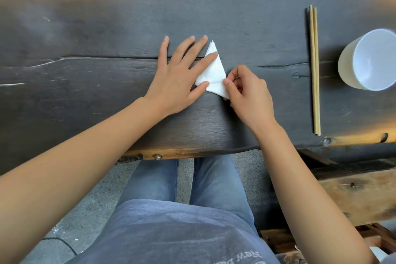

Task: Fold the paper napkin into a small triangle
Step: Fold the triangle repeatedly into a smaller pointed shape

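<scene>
Shirt (171,231) and jeans (214,180) fill the bottom edge. Both bare forearms reach over the dark tabletop (85,38). Left hand (177,77) lies flat, fingers spread, index and thumb pressing the napkin (214,73), a white triangle at tabletop centre. Right hand (248,94) curls, pinching the napkin's near right corner; that corner is hidden under the fingers. Chopsticks (314,70) lie well right; cup (370,60) is cut off by the frame edge.

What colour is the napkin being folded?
White, plain with no pattern. The napkin shows clearly in the head view against the dark table.
</scene>
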